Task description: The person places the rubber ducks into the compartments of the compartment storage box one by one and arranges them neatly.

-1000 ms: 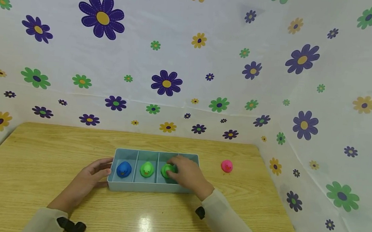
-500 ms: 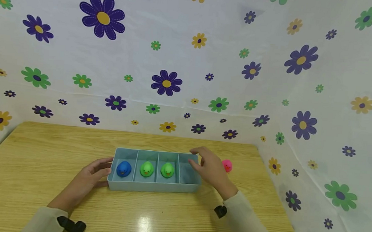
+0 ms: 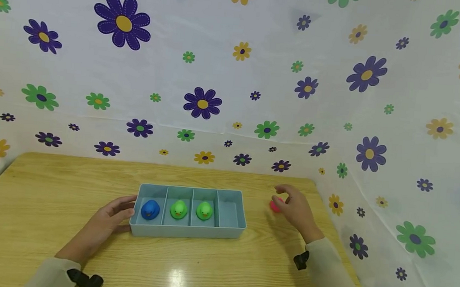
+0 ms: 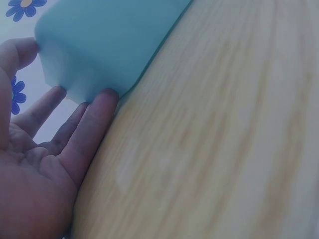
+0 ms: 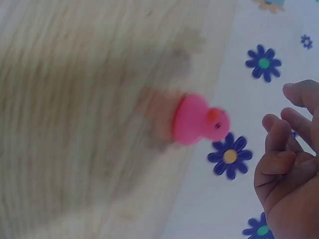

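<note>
My left hand (image 3: pixel 106 219) touches the left end of a blue-grey compartment box (image 3: pixel 186 233). The left wrist view shows its straight fingertips against the box wall (image 4: pixel 99 45). In the box sit a blue toy duck (image 3: pixel 150 209), a green duck (image 3: pixel 178 209) and another green duck (image 3: pixel 205 211), one per compartment; the rightmost compartment holds none. To the right of the box, my right hand (image 3: pixel 298 212) hovers over a pink duck (image 3: pixel 276 205), partly covering it in the head view. In the right wrist view the pink duck (image 5: pixel 194 119) stands apart from the loosely bent fingers.
The wooden table (image 3: pixel 212 268) runs back to a flower-printed white sheet (image 3: pixel 159 66). The same sheet hangs close along the right edge. Black camera mounts sit on the left wrist (image 3: pixel 85 281) and right wrist (image 3: pixel 301 260).
My right hand has let go of the green duck in the third compartment and moved right, out of the box, to above the pink duck. My left hand stays at the box.
</note>
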A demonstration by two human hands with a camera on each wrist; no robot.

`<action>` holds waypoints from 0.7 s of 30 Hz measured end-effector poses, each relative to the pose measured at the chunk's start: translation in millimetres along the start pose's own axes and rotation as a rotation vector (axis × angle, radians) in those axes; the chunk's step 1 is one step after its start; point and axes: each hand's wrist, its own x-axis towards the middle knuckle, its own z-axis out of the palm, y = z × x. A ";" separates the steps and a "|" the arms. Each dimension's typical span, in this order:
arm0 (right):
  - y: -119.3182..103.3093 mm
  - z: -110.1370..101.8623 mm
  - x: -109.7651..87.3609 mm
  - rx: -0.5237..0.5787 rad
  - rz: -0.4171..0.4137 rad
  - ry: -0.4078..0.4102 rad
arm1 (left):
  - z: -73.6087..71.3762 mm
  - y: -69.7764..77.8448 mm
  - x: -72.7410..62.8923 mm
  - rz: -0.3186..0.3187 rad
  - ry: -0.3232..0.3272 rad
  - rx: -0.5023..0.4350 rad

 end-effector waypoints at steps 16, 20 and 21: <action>34.0 4.8 -2.8 -0.156 0.026 -0.043 | 0.5 2.8 -2.5 -0.001 -0.006 -0.004; 35.7 7.2 -2.1 -0.156 0.034 -0.052 | 1.0 3.6 -3.2 -0.003 -0.003 -0.005; 36.0 7.6 -1.7 -0.153 0.033 -0.053 | 1.1 3.9 -3.3 -0.004 -0.002 -0.004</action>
